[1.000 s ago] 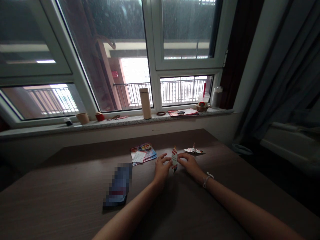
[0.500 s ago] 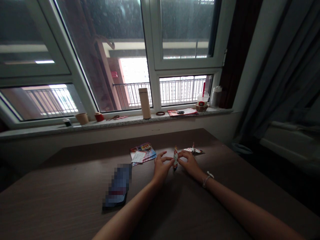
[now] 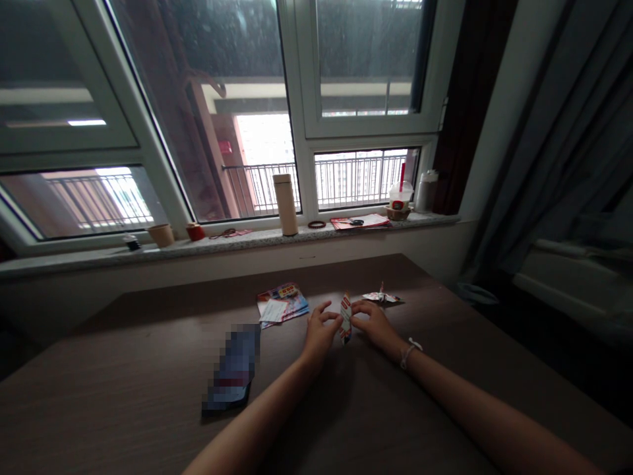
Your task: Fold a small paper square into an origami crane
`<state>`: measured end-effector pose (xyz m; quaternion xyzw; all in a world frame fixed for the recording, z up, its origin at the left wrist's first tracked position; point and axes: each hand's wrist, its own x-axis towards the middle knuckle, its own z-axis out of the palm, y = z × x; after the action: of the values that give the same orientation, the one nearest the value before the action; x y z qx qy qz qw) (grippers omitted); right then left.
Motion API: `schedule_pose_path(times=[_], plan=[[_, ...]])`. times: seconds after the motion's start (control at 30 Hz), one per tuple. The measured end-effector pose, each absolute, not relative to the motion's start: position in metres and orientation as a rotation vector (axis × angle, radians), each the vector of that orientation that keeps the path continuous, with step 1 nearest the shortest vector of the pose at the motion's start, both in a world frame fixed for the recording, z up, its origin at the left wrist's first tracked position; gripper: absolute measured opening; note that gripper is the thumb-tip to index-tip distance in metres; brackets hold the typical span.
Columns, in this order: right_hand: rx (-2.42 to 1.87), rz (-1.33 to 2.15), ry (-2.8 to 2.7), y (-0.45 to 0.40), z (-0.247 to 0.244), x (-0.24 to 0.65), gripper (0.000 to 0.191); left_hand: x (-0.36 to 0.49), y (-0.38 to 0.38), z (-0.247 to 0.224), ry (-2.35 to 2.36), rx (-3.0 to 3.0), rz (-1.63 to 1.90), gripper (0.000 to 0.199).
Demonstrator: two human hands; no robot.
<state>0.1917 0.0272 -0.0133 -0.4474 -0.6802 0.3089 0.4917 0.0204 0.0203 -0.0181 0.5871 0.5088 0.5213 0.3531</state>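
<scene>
A small piece of folded printed paper [image 3: 345, 318], white with red and orange markings, stands upright between my two hands above the brown table. From its left side my left hand [image 3: 320, 333] pinches it with thumb and forefinger, the other fingers curled loosely. On the opposite side my right hand [image 3: 376, 328] grips its edge between thumb and fingers; a bracelet circles that wrist. Just beyond the right hand lies a folded paper crane [image 3: 382, 297] with its wings spread.
Printed sheets [image 3: 283, 305] with a white slip lie left of my hands. Nearer is a dark, pixelated phone-like object [image 3: 232, 369]. Along the windowsill stand a beige flask [image 3: 285, 206], a paper cup [image 3: 161, 235], a drink cup with a straw [image 3: 399, 196] and scissors [image 3: 357, 222] on red papers.
The folded paper has turned, so more of its red-marked face shows. My left hand has shifted very slightly; the right hand stays nearly in place.
</scene>
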Motion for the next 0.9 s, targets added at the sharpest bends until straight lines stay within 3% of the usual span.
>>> schedule_pose_path(times=[0.3, 0.53, 0.9], plan=[[-1.017, 0.744, -1.69, 0.0318, -0.0198, 0.1933, 0.022, 0.0198, 0.0188, -0.0144, 1.161, 1.422, 1.34, 0.016], [-0.987, 0.735, -1.706, 0.0353, -0.0182, 0.2002, 0.026, 0.0178, 0.0208, -0.0154, 1.354, 1.602, 1.377, 0.003], [-1.068, 0.68, -1.722, 0.0298, -0.0178, 0.1955, 0.013, 0.0207, 0.0254, -0.0211, 1.329, 1.659, 1.356, 0.006]])
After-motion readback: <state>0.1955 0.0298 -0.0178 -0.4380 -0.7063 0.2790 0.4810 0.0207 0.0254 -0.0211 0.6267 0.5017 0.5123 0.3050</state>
